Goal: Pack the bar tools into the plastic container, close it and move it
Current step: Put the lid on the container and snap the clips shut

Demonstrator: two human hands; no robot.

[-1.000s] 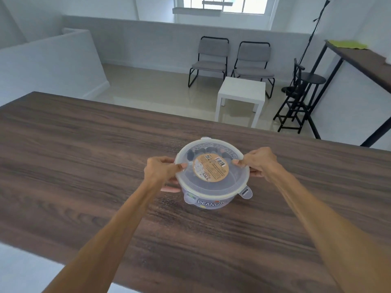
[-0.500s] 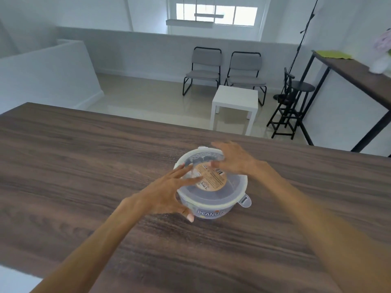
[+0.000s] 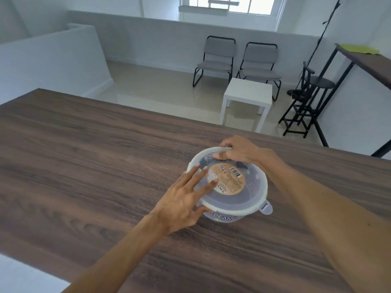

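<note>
We see the round plastic container (image 3: 227, 216) standing on the dark wood table (image 3: 84, 166), right of the table's middle and nearer its far edge than the near one. Its translucent lid (image 3: 254, 187) sits on top, with a round tan label (image 3: 229, 181) in the middle and a locking tab (image 3: 266, 208) sticking out at the near right rim. Dark shapes show through the lid, too blurred for us to name. White letters reading "PEANU" run along the container's near wall.

Our left hand (image 3: 182, 204) lies flat on the near-left part of the lid, fingers spread and stretched out, the fingertips (image 3: 214, 180) reaching the edge of the label; the thumb runs under the lid's rim against the container wall. It presses rather than grasps, the fingers apart. Our right hand (image 3: 241, 150) is at the far rim, fingers curled over the lid's edge and thumb tucked beneath, pinched closed on the lid there.

Both bare forearms reach in from the bottom of the view. Beyond the table we see a pale floor, a small white side table (image 3: 247, 96), two grey chairs (image 3: 237, 60) side by side against a low wall, and black stools (image 3: 306, 96) beside a tall dark counter (image 3: 368, 62) at the right.
</note>
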